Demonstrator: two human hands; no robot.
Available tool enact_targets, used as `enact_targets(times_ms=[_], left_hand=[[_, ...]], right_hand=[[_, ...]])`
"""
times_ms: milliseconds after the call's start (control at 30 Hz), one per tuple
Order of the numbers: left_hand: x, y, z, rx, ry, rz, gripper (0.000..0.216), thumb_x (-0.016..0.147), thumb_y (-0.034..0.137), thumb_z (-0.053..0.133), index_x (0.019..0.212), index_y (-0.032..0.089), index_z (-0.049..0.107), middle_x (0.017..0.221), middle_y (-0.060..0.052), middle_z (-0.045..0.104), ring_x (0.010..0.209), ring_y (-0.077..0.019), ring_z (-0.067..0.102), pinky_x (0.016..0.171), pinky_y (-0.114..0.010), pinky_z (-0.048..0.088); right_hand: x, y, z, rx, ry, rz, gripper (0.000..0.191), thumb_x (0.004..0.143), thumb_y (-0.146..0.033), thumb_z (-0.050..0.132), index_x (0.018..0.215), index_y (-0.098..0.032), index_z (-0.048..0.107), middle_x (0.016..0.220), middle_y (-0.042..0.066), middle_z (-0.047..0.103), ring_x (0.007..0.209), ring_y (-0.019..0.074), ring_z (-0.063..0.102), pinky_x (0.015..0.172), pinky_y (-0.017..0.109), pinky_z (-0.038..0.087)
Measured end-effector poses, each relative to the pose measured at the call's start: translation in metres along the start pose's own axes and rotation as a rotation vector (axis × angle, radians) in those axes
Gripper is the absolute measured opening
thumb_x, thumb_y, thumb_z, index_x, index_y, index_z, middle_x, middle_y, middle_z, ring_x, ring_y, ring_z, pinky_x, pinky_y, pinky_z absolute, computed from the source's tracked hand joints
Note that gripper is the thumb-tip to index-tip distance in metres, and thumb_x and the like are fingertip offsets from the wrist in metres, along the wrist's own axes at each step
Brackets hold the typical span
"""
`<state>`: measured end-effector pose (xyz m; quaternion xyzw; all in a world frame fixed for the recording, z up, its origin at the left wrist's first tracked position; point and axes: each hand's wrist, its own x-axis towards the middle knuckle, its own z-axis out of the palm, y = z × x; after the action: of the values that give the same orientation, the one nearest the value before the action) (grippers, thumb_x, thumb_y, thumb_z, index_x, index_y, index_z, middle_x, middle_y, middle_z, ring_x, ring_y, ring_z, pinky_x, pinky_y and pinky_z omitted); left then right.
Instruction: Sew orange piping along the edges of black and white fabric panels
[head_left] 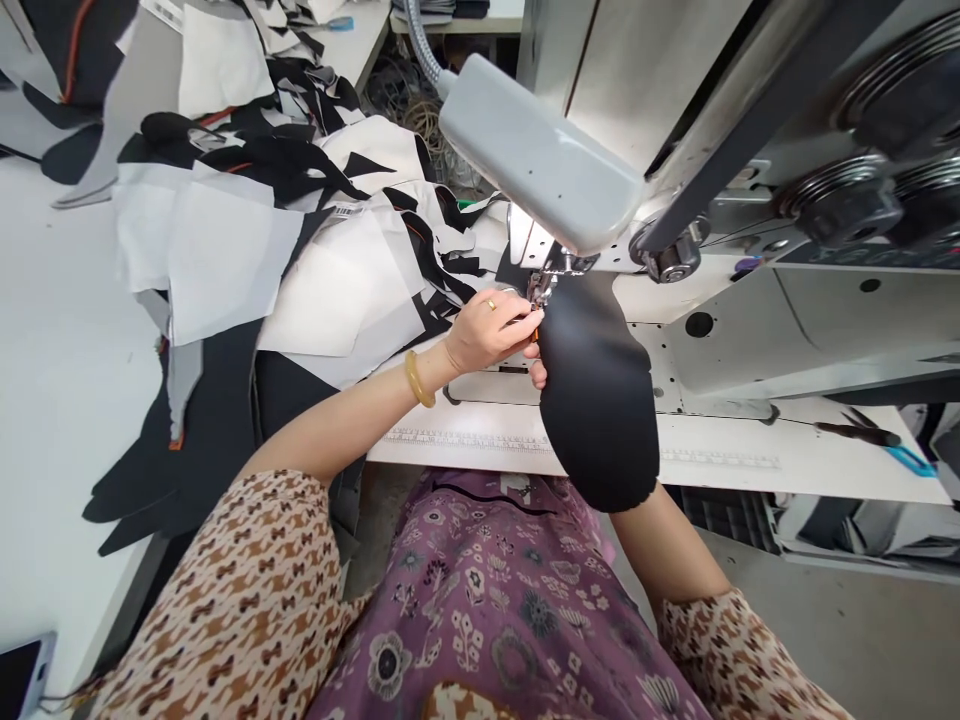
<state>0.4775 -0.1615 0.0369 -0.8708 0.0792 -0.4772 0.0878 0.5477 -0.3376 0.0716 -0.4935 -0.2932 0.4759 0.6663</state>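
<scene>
A black fabric piece (600,400) with a smooth surface lies under the sewing machine's needle area and hangs over the front edge of the bed. My left hand (491,330) is at its left edge, fingers pinched together close beside the presser foot (541,288). A small orange strip (535,332) shows at the fingertips. Under the fabric is my right hand (537,370); only a few fingertips come out, curled at the left edge, and the rest is covered. The sewing machine (712,150) stands over the work, its lamp (540,150) lighting the needle.
Black and white cut pieces (337,280) are heaped left of the machine, some over the table edge. A printed ruler (465,440) runs along the bed's front. A dark-handled tool (859,433) and a blue-handled item (911,460) lie at right. A phone (22,670) sits lower left.
</scene>
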Motion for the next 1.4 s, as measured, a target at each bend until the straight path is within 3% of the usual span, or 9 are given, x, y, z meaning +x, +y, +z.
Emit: enact_targets(times_ms=[100,267,367,433,533,700,900,1033,1400], left_hand=[[0.002,0.0,0.0,0.045,0.003,0.042,0.015,0.089,0.025,0.047,0.092,0.017,0.061,0.076,-0.002,0.065,0.07,-0.0118,0.06,0.064,-0.027,0.042],[-0.002,-0.001,0.001,0.064,-0.062,0.039,0.016,0.089,0.017,0.045,0.093,0.02,0.06,0.077,-0.001,0.067,0.071,-0.0108,0.062,0.064,-0.026,0.042],[-0.006,-0.003,0.001,-0.02,-0.169,-0.009,0.018,0.091,0.02,0.043,0.097,0.021,0.06,0.082,-0.004,0.067,0.076,-0.012,0.064,0.067,-0.028,0.044],[-0.006,-0.005,-0.001,-0.033,-0.217,0.004,0.019,0.092,0.02,0.043,0.099,0.022,0.06,0.083,-0.004,0.068,0.079,-0.0125,0.064,0.068,-0.029,0.046],[-0.004,-0.008,-0.006,0.041,-0.189,0.112,0.019,0.091,0.017,0.045,0.098,0.023,0.061,0.082,-0.003,0.068,0.08,-0.013,0.065,0.068,-0.028,0.048],[0.001,-0.01,-0.009,0.124,-0.075,0.231,0.014,0.088,0.016,0.051,0.094,0.022,0.061,0.08,-0.002,0.068,0.075,-0.0118,0.064,0.067,-0.027,0.049],[-0.003,-0.011,-0.004,0.011,-0.211,0.075,0.017,0.091,0.016,0.045,0.094,0.022,0.061,0.081,-0.003,0.068,0.077,-0.0129,0.065,0.067,-0.029,0.049],[-0.002,-0.007,-0.008,0.015,-0.127,0.097,0.015,0.088,0.013,0.047,0.089,0.02,0.06,0.084,-0.002,0.069,0.082,-0.0138,0.067,0.071,-0.029,0.05],[-0.049,0.048,-0.04,-0.02,-0.106,-0.031,0.015,0.081,0.016,0.055,0.093,0.023,0.061,0.097,-0.003,0.07,0.107,-0.0147,0.061,0.09,-0.031,0.049]], right_hand=[[-0.007,-0.004,-0.005,0.005,0.034,0.046,0.03,0.084,-0.045,0.046,0.099,-0.023,0.06,0.093,0.003,0.061,0.081,0.0123,0.056,0.075,0.026,0.048],[-0.018,-0.005,-0.022,0.099,0.273,0.146,0.065,0.069,-0.078,0.042,0.101,-0.024,0.061,0.095,0.005,0.065,0.097,0.0198,0.059,0.083,0.034,0.051],[-0.014,0.003,-0.031,0.079,0.43,0.161,0.06,0.051,-0.05,0.077,0.101,-0.021,0.06,0.102,0.004,0.065,0.092,0.0182,0.061,0.082,0.031,0.052],[-0.007,0.009,-0.036,0.075,0.496,0.151,0.06,0.046,-0.037,0.081,0.099,-0.02,0.06,0.102,0.002,0.065,0.085,0.0152,0.062,0.077,0.028,0.052],[0.002,0.012,-0.043,0.081,0.569,0.138,0.053,0.049,-0.042,0.079,0.093,-0.019,0.06,0.088,0.002,0.066,0.07,0.0127,0.061,0.064,0.025,0.052],[0.01,0.006,-0.053,0.013,0.518,0.11,0.047,0.053,-0.045,0.078,0.089,-0.018,0.061,0.074,0.0,0.063,0.058,0.0098,0.056,0.053,0.022,0.049],[0.019,0.0,-0.055,-0.106,0.506,0.06,0.043,0.059,-0.044,0.074,0.092,-0.02,0.061,0.085,0.001,0.064,0.066,0.0111,0.058,0.056,0.023,0.05],[0.029,-0.004,-0.056,-0.195,0.5,0.031,0.037,0.062,-0.04,0.07,0.089,-0.018,0.061,0.087,0.001,0.064,0.069,0.0116,0.058,0.058,0.023,0.05],[0.053,-0.01,-0.073,-0.304,0.424,0.019,0.04,0.062,-0.041,0.071,0.095,-0.019,0.063,0.089,0.0,0.064,0.068,0.0086,0.056,0.058,0.02,0.049]])
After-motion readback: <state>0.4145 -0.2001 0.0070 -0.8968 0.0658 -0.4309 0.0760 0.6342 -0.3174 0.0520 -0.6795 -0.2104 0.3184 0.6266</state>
